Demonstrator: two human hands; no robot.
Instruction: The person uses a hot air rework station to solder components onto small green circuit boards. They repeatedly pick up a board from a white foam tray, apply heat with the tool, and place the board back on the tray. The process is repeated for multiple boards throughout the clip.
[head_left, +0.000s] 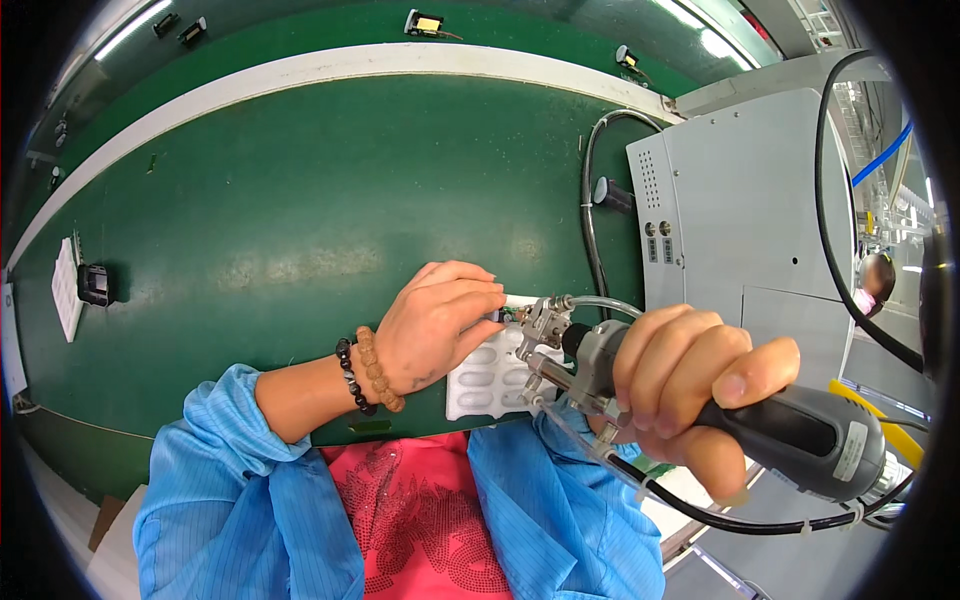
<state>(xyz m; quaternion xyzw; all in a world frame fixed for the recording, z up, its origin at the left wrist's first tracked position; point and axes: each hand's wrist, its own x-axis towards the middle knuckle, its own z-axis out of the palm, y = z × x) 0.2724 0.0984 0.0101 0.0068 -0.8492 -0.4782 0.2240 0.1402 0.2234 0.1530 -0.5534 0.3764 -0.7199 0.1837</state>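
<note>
My right hand (690,390) is wrapped round a grey and black powered screwdriver (790,430) with a hose and a cable running along it. The metal head (543,325) of that tool points left and meets a small dark part with a bit of green circuit board (506,314). My left hand (440,315) has its fingers closed together on this part, covering most of it. Beneath both, a white tray (465,404) with rows of oval hollows lies on the bench; the tool hides part of it.
To the right stands a big grey metal cabinet (740,200), with a black hose (590,170) looping beside it. A dark cylinder (613,195) lies there. At the far left are a black housing (95,285) and a white piece (67,290). A white rail (350,68) borders the green bench (330,180).
</note>
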